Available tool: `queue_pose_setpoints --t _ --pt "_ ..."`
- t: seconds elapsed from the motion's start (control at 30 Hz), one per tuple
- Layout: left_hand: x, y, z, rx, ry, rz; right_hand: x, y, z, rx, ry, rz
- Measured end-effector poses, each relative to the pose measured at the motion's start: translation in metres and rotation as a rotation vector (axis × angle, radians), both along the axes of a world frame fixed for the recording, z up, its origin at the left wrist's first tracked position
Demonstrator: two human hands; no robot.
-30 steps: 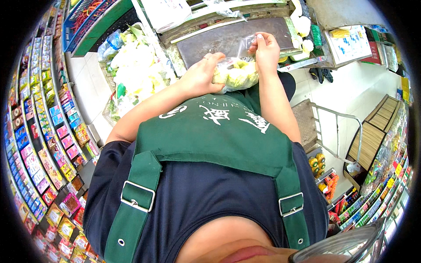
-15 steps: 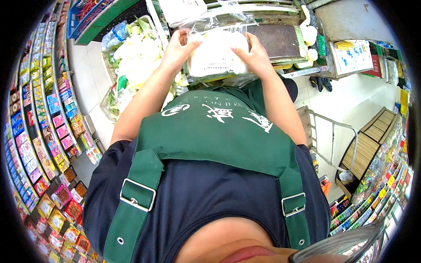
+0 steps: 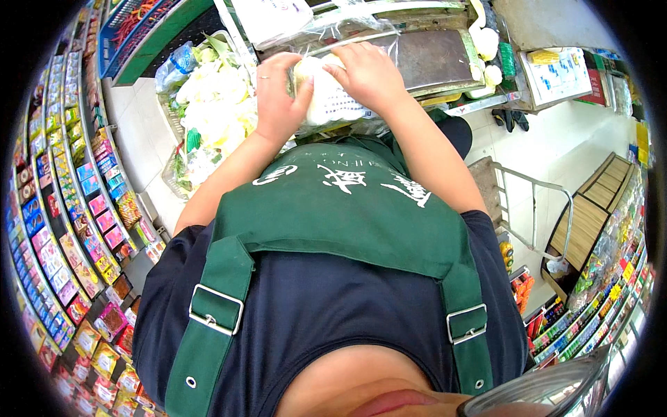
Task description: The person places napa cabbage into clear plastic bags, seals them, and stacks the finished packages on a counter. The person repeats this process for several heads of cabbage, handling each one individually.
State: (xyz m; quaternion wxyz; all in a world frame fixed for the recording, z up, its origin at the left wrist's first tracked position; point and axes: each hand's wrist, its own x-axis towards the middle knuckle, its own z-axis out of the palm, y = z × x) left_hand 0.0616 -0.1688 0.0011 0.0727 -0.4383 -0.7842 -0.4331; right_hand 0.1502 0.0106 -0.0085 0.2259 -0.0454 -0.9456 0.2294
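At left, leaves (image 3: 215, 90) are heaped in a basket (image 3: 169, 111). A white bag (image 3: 321, 96) is held between the half-curled left hand (image 3: 276, 97) and the right hand (image 3: 372, 75), bent over its right side. Beyond, a dark board (image 3: 431, 59) is partly hidden.

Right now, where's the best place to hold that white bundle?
I'd hold the white bundle by its two sides, the left hand coming from the left, the right hand from the right. It looks wide and rounded, so both palms can cup it. The clear plastic spreads loose beyond it, so that may slip.
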Motion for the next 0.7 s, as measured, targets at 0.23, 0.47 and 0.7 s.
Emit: queue_pose_setpoints --t 0.23,0.47,0.7 --pt "-0.008 -0.004 0.0 -0.227 0.1 -0.078 0.001 0.001 0.001 0.037 -0.114 0.062" --pt "-0.008 -0.025 -0.013 -0.166 -0.603 0.209 0.02 -0.006 0.01 -0.038 -0.267 0.093" --pt "-0.044 0.01 -0.025 0.157 -1.101 0.065 -0.035 0.02 0.0 -0.18 0.002 0.251"
